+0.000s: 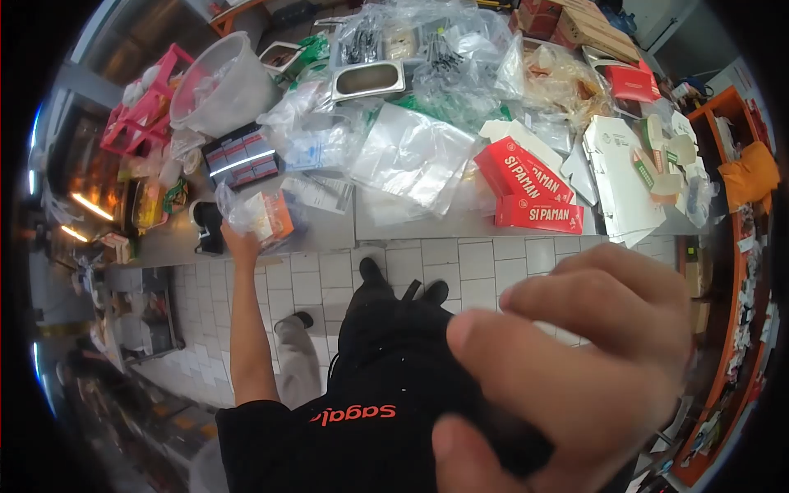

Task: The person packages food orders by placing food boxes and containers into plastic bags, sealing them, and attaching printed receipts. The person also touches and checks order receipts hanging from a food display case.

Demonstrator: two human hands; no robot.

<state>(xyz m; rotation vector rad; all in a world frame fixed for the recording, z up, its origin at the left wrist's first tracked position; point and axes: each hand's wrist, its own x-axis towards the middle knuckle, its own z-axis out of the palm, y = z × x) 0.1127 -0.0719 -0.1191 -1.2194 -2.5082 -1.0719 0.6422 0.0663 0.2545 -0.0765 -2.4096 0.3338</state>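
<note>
At the near left edge of the table, my left hand is closed on a clear plastic bag, its fingertips partly hidden. Touching that bag is an orange and white packet. A black object stands just left of the hand. Close to the camera, my right hand is raised with its fingers loosely bent and the thumb apart; I see nothing in it. Beyond it on the table lie red boxes printed "SI PAMAN".
Clear plastic sheets cover the table's middle. Behind them are a metal tray and a white tub. White cardboard lies at right, near an orange shelf. Another person's grey trouser leg shows at my left.
</note>
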